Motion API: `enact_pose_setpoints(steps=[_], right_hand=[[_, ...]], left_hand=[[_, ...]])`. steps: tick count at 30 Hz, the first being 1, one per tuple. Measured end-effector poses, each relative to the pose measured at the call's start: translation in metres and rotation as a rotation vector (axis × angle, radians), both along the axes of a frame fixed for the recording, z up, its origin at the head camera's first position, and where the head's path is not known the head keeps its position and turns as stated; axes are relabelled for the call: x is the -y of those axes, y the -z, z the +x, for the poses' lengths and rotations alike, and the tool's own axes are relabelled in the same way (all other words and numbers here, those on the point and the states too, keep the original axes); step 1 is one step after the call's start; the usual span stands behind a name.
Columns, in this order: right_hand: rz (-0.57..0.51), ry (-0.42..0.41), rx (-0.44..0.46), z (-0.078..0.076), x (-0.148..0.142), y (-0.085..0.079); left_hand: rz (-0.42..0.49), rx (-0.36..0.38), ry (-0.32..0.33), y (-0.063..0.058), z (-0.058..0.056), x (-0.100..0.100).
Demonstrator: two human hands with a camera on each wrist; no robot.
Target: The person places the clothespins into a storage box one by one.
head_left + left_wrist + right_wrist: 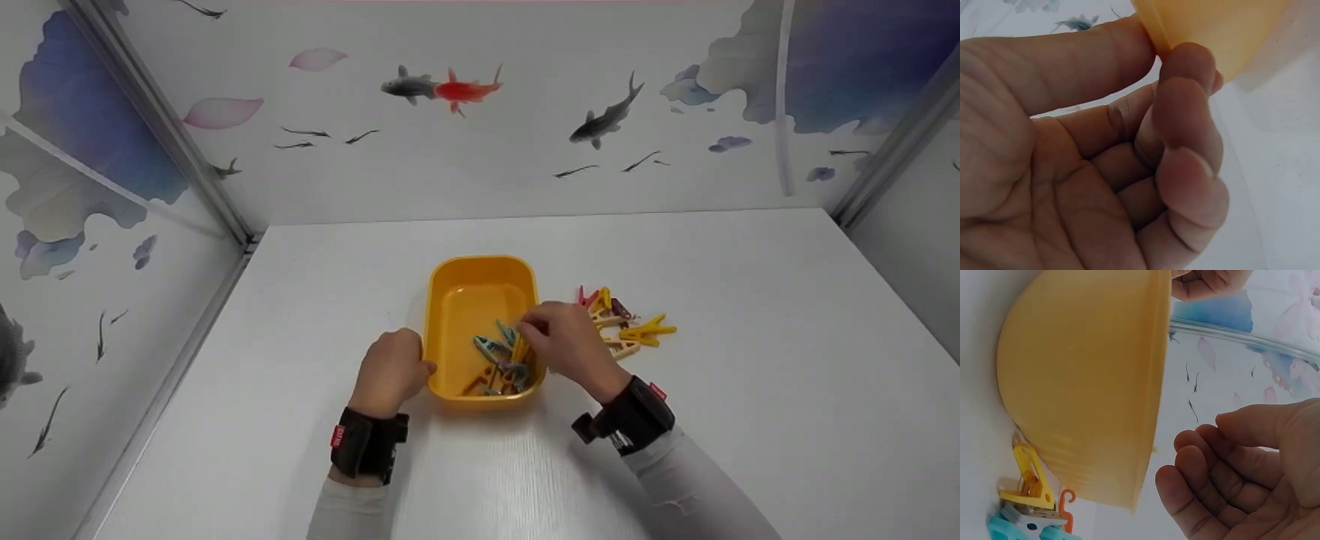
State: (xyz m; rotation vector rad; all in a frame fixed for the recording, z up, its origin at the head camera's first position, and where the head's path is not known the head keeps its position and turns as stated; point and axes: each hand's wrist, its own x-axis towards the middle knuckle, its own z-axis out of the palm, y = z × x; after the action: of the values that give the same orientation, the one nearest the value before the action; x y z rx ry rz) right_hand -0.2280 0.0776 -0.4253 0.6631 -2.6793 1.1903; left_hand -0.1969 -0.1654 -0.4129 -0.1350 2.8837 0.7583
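A yellow plastic bin (457,315) stands on the white table. My left hand (390,371) pinches its left rim between thumb and fingers; the left wrist view shows the bin's wall (1196,25) at the fingertips. Over the right rim is my right hand (570,345). In the right wrist view its fingers (1190,461) are loosely bent, thumb apart, with nothing visible between them. Beneath it, teal clothespins (491,348), a yellow clothespin (519,348) and several others lie in the bin's near end, partly hidden by the hand.
Right of the bin lies a loose pile of clothespins, among them a yellow one (646,331), a pink one (585,297) and a beige one (624,348). White panels (480,172) printed with fish stand behind and at the sides of the table (750,337).
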Motion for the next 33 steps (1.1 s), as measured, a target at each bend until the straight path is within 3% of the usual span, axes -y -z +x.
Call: enact_pose_setpoints(steps=[8, 19, 25, 33], right_hand=[[-0.029, 0.057, -0.039, -0.004, -0.029, -0.004], [-0.054, 0.128, -0.009, -0.008, -0.058, -0.003], [-0.035, 0.149, 0.047, -0.011, -0.070, -0.002], [0.084, 0.159, 0.175, -0.016, -0.085, 0.000]], left_hand=[[-0.008, 0.005, 0.001, 0.000, 0.000, -0.001], [-0.024, -0.001, 0.004, 0.000, 0.001, -0.001], [-0.022, -0.013, 0.007, 0.001, 0.001, 0.000], [-0.016, -0.004, 0.000, 0.001, 0.001, -0.001]])
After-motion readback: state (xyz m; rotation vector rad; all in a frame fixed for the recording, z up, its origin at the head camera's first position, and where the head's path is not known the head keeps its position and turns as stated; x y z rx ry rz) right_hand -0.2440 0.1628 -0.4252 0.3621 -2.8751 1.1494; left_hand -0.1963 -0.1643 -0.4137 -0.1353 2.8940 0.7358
